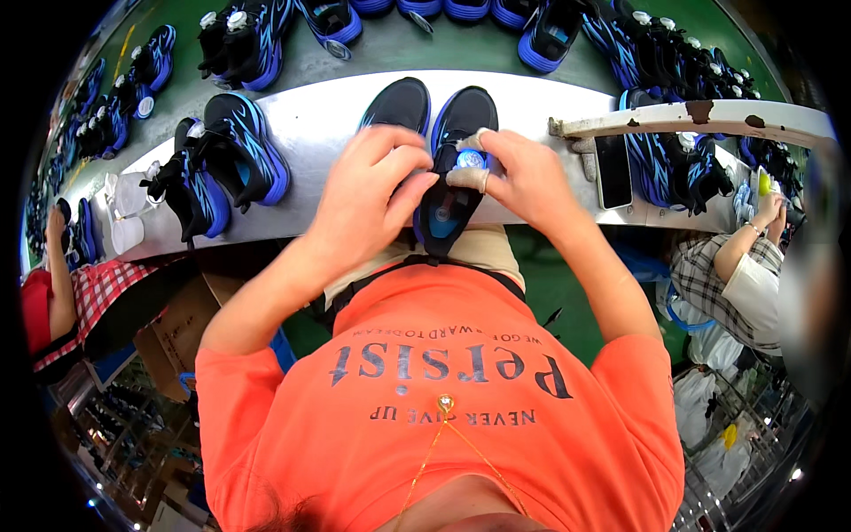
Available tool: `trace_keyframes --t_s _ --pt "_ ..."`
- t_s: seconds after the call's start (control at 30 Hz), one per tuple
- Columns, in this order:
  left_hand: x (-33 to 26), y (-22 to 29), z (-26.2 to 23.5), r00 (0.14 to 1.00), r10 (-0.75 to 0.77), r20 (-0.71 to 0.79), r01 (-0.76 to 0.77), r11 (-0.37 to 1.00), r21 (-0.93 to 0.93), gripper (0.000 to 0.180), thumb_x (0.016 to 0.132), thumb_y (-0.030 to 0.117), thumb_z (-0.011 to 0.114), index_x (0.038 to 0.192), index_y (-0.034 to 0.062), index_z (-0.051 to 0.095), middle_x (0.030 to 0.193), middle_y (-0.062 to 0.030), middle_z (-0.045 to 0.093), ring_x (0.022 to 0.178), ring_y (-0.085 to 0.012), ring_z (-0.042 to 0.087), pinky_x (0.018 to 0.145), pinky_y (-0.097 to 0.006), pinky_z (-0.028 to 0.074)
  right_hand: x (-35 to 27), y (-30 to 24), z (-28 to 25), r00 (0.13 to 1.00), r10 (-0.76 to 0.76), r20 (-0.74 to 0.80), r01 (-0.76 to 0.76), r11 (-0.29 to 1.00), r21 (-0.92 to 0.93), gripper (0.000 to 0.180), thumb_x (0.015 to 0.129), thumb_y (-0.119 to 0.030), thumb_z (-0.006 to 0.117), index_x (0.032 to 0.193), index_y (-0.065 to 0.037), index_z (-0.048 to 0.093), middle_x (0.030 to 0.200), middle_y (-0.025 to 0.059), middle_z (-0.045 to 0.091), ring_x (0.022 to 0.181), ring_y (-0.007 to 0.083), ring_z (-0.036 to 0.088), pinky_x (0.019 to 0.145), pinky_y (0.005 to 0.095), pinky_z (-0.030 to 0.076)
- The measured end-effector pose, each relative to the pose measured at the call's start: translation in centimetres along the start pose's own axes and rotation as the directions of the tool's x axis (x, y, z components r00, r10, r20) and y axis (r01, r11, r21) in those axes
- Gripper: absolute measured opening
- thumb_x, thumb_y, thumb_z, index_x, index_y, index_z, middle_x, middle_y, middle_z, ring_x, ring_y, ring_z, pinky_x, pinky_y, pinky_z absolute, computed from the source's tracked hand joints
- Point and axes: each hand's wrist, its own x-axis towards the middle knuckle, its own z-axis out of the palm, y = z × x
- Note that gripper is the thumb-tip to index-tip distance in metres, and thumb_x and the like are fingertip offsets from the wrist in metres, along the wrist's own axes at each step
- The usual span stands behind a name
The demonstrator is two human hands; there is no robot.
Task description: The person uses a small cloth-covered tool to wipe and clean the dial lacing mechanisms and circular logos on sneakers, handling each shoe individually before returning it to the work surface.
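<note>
Two black-and-blue sneakers lie side by side before me, toes pointing away: the left sneaker and the right sneaker. Between the covered thumb and fingertip of my right hand is a round blue-and-silver dial on the right sneaker's tongue. Pale finger covers sit on those two digits. My left hand, slightly blurred, is curled over the left sneaker and hides its middle. Its thumb and fingers come close together beside the right sneaker; whatever they may pinch is hidden.
A pair of matching sneakers stands to the left, with more rows beyond the metal bench. At right are a chipped white bar, a phone and more sneakers. Other people work at both sides.
</note>
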Motion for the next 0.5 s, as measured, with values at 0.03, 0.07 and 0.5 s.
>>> trace_keyframes --t_s 0.03,0.07,0.5 --pt "-0.7 0.5 0.6 0.978 -0.170 0.122 0.193 0.957 -0.215 0.021 0.088 0.010 0.063 0.108 0.0041 0.063 0.099 -0.0084 0.065 0.097 -0.0201 0.060 0.082 -0.032 0.049 0.4 0.5 -0.6 0.997 -0.079 0.017 0.078 0.996 0.033 0.032 0.079 -0.021 0.074 0.109 -0.011 0.067 0.083 0.0080 0.056 0.070 0.0223 0.052 0.063 0.0309 0.044" --pt "-1.6 0.9 1.1 0.911 -0.313 0.268 0.399 0.832 -0.385 0.021 0.090 0.011 0.061 0.110 0.0037 0.063 0.100 -0.0076 0.065 0.093 -0.0179 0.062 0.080 -0.030 0.051 0.3 0.5 -0.5 0.994 -0.102 0.044 0.095 0.986 0.138 0.030 0.079 -0.023 0.074 0.106 -0.011 0.066 0.082 0.0089 0.055 0.072 0.0249 0.053 0.063 0.0339 0.044" --pt "-2.2 2.5 8.3 0.700 -0.534 0.474 0.531 -0.055 -0.846 0.028 0.100 0.016 0.046 0.120 -0.0030 0.056 0.113 -0.0111 0.062 0.101 -0.0189 0.062 0.080 -0.030 0.052 -0.4 1.0 0.5 0.998 -0.051 0.022 0.044 0.968 0.249 0.036 0.075 -0.014 0.072 0.111 -0.014 0.066 0.079 0.0086 0.053 0.074 0.0240 0.055 0.065 0.0333 0.046"
